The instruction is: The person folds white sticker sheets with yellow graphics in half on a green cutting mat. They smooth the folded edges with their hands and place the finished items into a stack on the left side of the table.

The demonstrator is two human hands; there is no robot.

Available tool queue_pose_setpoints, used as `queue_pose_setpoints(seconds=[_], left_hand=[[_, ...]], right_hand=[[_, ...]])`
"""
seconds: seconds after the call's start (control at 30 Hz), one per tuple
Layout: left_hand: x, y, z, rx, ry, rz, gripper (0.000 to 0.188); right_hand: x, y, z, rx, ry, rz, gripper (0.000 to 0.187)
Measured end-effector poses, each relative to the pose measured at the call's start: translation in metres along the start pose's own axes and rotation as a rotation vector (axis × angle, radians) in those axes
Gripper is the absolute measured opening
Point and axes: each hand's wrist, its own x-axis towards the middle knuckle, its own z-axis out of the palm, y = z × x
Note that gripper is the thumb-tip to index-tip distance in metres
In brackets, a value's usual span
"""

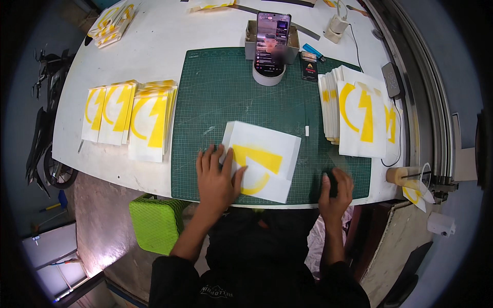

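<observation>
A white folded paper piece [262,136] with a yellow printed shape lies turned at an angle on the green cutting mat [221,82]. My left hand [214,174] rests on its left side, fingers stretched out and thumb over the yellow print. To the right of the paper, my right hand [336,195] hovers over or touches the mat's lower right part, its thumb apart from half-bent fingers. Nothing shows clearly in it. A faint see-through patch lies just past its fingertips; I cannot make out what it is.
Stacks of yellow-printed paper pieces stand left [154,118] and right [362,123] of the mat. A phone [272,43] leans on a box behind a white round stand [268,77]. Nearby lie a blue lighter [313,51] and a dark small pack [309,66]. A green basket [156,223] stands below the table.
</observation>
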Motion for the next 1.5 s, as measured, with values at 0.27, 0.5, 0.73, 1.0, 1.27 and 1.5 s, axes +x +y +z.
queue_pose_setpoints(seconds=[0.27,0.5,0.73,1.0,1.27,1.5], left_hand=[[-0.034,0.035,0.008,0.026,0.038,-0.139,0.062],[-0.037,0.031,0.008,0.011,0.041,-0.124,0.064],[-0.048,0.046,0.008,0.014,0.017,-0.119,0.064],[-0.055,0.053,0.01,-0.028,0.02,-0.144,0.067],[-0.05,0.048,0.01,-0.05,0.021,-0.143,0.07],[-0.037,0.02,0.003,-0.254,0.084,-0.3,0.063]], right_hand=[[0.003,-0.086,0.053,-0.191,-0.117,0.187,0.036],[-0.007,-0.082,0.065,-0.199,-0.074,0.15,0.039],[-0.016,-0.097,0.042,-0.221,-0.066,0.156,0.049],[0.001,-0.083,0.037,0.048,-0.192,0.387,0.038],[0.012,-0.085,0.036,0.215,-0.069,0.315,0.026],[0.014,-0.038,0.018,0.902,-0.551,0.537,0.028]])
